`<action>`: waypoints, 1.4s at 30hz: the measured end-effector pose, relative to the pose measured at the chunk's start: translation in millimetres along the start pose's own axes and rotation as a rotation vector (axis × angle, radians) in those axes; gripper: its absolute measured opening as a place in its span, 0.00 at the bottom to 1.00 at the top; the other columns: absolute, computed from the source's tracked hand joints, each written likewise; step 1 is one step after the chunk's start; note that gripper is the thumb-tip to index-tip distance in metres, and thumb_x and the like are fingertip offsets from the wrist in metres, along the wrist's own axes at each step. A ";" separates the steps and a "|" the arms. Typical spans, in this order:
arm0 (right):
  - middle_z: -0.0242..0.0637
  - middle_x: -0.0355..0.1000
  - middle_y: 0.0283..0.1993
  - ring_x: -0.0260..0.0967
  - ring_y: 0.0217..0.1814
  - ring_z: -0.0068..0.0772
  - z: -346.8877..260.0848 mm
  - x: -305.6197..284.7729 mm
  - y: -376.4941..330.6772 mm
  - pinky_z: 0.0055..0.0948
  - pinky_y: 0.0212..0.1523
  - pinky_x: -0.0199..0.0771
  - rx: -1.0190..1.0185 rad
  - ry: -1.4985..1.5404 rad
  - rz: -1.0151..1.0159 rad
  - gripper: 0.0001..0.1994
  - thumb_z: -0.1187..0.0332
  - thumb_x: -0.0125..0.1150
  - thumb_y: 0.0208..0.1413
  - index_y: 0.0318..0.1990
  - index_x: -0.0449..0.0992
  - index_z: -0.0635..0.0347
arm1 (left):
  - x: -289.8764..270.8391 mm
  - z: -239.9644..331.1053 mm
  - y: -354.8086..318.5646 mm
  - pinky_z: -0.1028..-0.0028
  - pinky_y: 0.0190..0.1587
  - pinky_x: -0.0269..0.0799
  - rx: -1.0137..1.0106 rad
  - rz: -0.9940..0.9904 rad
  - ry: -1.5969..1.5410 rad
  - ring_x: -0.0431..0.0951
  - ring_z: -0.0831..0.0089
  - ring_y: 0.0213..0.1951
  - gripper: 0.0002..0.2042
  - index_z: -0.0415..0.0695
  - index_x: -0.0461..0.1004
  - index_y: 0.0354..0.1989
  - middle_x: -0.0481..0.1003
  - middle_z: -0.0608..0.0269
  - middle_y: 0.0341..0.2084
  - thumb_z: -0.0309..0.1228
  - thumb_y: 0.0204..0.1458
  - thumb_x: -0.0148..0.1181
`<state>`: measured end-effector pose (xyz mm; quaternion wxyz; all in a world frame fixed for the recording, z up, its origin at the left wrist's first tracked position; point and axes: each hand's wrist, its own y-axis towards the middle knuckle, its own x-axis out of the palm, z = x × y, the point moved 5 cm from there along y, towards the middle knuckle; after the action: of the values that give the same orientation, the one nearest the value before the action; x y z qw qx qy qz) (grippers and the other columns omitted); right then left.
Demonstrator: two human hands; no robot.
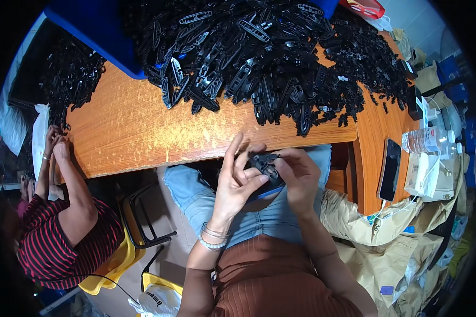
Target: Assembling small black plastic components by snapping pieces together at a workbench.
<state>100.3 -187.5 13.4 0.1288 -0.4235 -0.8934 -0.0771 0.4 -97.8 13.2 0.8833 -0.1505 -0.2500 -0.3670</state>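
Above my lap, just off the table's front edge, both hands work on a small black plastic part (265, 165). My left hand (237, 182) grips it from the left between thumb and fingers, the index finger pointing up. My right hand (300, 177) pinches its right side with thumb and index finger. The fingers partly cover the part, so its full shape is hidden. Beneath the hands, a dark object with a blue edge (264, 195) rests on my lap. Beyond them, a large heap of long black plastic clips (238, 63) covers the back of the table.
The worn wooden table (143, 127) also bears a heap of tiny black pieces (365, 63) and a blue bin (100, 31). At right lie a phone (390, 169) with a cable and water bottles (428, 140). A co-worker in a striped shirt (79, 243) sits left, beside a chair (148, 222).
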 end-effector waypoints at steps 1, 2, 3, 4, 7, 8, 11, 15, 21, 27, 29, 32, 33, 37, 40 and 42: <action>0.33 0.71 0.37 0.68 0.39 0.19 -0.2 1.4 0.2 0.18 0.41 0.66 0.009 -0.012 -0.045 0.06 0.82 0.56 0.51 0.38 0.72 0.69 | 3.9 2.6 1.4 0.80 0.37 0.75 0.000 0.004 -0.085 0.78 0.74 0.35 0.16 0.32 0.68 0.47 0.76 0.53 0.36 0.14 0.48 0.58; 0.34 0.71 0.38 0.67 0.39 0.19 -0.1 2.7 0.5 0.18 0.42 0.65 0.019 -0.024 -0.090 0.06 0.82 0.56 0.51 0.37 0.72 0.69 | 0.6 1.4 1.0 0.80 0.37 0.75 -0.001 0.005 -0.085 0.78 0.74 0.35 0.16 0.32 0.68 0.47 0.76 0.53 0.36 0.14 0.48 0.58; 0.35 0.71 0.38 0.67 0.41 0.21 -1.1 2.3 1.7 0.20 0.44 0.64 -0.014 -0.006 -0.121 0.06 0.81 0.57 0.50 0.37 0.73 0.69 | -3.7 -0.6 0.2 0.80 0.36 0.75 -0.007 -0.043 0.130 0.78 0.75 0.33 0.15 0.32 0.68 0.46 0.77 0.54 0.34 0.13 0.48 0.58; 0.35 0.71 0.38 0.67 0.41 0.21 -0.6 0.5 2.3 0.20 0.44 0.64 -0.013 -0.005 -0.121 0.06 0.81 0.57 0.50 0.37 0.73 0.69 | -6.8 -1.5 -0.5 0.81 0.35 0.75 -0.015 -0.092 0.345 0.78 0.76 0.31 0.15 0.32 0.68 0.45 0.77 0.56 0.33 0.13 0.47 0.58; 0.37 0.70 0.39 0.67 0.41 0.24 -3.6 -1.1 2.7 0.20 0.45 0.64 -0.092 -0.164 -0.149 0.06 0.81 0.57 0.49 0.36 0.73 0.69 | -9.2 0.1 0.0 0.81 0.35 0.76 -0.044 -0.076 0.353 0.79 0.74 0.31 0.13 0.32 0.68 0.43 0.77 0.55 0.31 0.13 0.48 0.57; 0.37 0.70 0.39 0.67 0.42 0.25 -4.0 -1.4 2.6 0.21 0.45 0.64 -0.092 -0.159 -0.141 0.06 0.81 0.57 0.48 0.36 0.73 0.69 | -8.8 1.5 0.3 0.80 0.36 0.77 -0.055 -0.059 0.285 0.80 0.73 0.33 0.12 0.32 0.68 0.42 0.77 0.54 0.32 0.13 0.48 0.56; 0.38 0.69 0.42 0.67 0.43 0.27 -3.8 -5.0 1.8 0.23 0.46 0.64 -0.093 -0.197 -0.132 0.08 0.81 0.58 0.47 0.36 0.73 0.68 | -8.1 2.9 -0.8 0.79 0.36 0.78 -0.093 -0.062 0.206 0.80 0.69 0.34 0.12 0.32 0.67 0.42 0.77 0.52 0.32 0.14 0.49 0.56; 0.39 0.68 0.43 0.67 0.44 0.31 -13.2 -5.6 -1.2 0.24 0.47 0.65 -0.216 -0.484 -0.137 0.12 0.80 0.60 0.44 0.39 0.74 0.65 | -9.1 0.4 0.9 0.80 0.33 0.76 -0.105 -0.031 0.180 0.80 0.73 0.31 0.11 0.33 0.66 0.41 0.76 0.55 0.29 0.14 0.49 0.57; 0.35 0.71 0.36 0.66 0.37 0.24 -0.1 -12.5 -3.1 0.22 0.38 0.65 0.053 -0.385 -0.133 0.12 0.75 0.62 0.46 0.40 0.75 0.64 | -7.5 -3.0 5.3 0.85 0.27 0.71 -0.089 -0.015 0.240 0.75 0.83 0.23 0.11 0.37 0.66 0.38 0.74 0.65 0.22 0.15 0.47 0.59; 0.30 0.72 0.28 0.62 0.28 0.16 12.2 -16.8 -1.4 0.18 0.33 0.64 0.215 -0.253 -0.144 0.10 0.73 0.60 0.49 0.39 0.75 0.66 | -9.5 -5.7 3.8 0.80 0.30 0.75 -0.117 -0.043 0.327 0.78 0.76 0.26 0.08 0.33 0.71 0.39 0.77 0.58 0.24 0.17 0.50 0.56; 0.32 0.72 0.30 0.68 0.30 0.17 12.0 -15.8 -1.1 0.17 0.32 0.67 0.286 -0.270 -0.320 0.10 0.76 0.57 0.51 0.41 0.74 0.68 | -15.5 -5.4 3.2 0.79 0.34 0.75 -0.161 -0.096 0.340 0.79 0.73 0.27 0.09 0.31 0.73 0.40 0.78 0.54 0.24 0.19 0.51 0.55; 0.37 0.73 0.33 0.68 0.30 0.23 6.2 -21.1 8.8 0.21 0.29 0.65 -0.070 -0.499 -0.561 0.11 0.74 0.60 0.50 0.40 0.74 0.69 | -26.4 3.5 12.8 0.76 0.40 0.73 0.040 -0.265 0.735 0.80 0.70 0.33 0.07 0.34 0.76 0.36 0.78 0.55 0.29 0.24 0.52 0.56; 0.37 0.73 0.33 0.68 0.30 0.23 6.7 -21.8 13.7 0.21 0.29 0.65 -0.070 -0.503 -0.552 0.11 0.74 0.60 0.50 0.40 0.74 0.69 | -22.2 12.2 19.4 0.73 0.40 0.72 0.246 -0.327 0.951 0.79 0.67 0.36 0.07 0.35 0.77 0.34 0.78 0.55 0.32 0.26 0.51 0.58; 0.44 0.70 0.36 0.70 0.31 0.40 -3.1 -2.0 44.9 0.31 0.29 0.68 -0.424 -0.876 -0.149 0.14 0.72 0.61 0.48 0.41 0.72 0.70 | -16.2 5.8 68.5 0.69 0.32 0.69 0.257 0.141 1.023 0.75 0.62 0.27 0.10 0.33 0.75 0.32 0.74 0.51 0.26 0.29 0.48 0.61; 0.46 0.68 0.35 0.70 0.31 0.49 7.4 9.7 66.4 0.38 0.29 0.68 -0.425 -1.176 0.053 0.13 0.71 0.62 0.48 0.41 0.71 0.68 | -10.2 -3.7 104.3 0.69 0.28 0.68 0.289 0.294 1.225 0.74 0.58 0.23 0.17 0.33 0.75 0.29 0.74 0.51 0.21 0.38 0.45 0.65; 0.47 0.66 0.35 0.69 0.30 0.52 13.6 9.7 70.8 0.41 0.29 0.68 -0.276 -1.266 0.075 0.13 0.71 0.62 0.48 0.40 0.71 0.67 | -13.3 -7.1 109.7 0.69 0.25 0.67 0.119 0.304 1.094 0.73 0.60 0.17 0.15 0.33 0.74 0.25 0.73 0.54 0.15 0.37 0.45 0.64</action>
<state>147.2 -132.5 5.3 -0.4757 -0.4308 -0.7629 0.0778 74.1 -18.1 -9.0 0.9339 0.0773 0.2479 -0.2456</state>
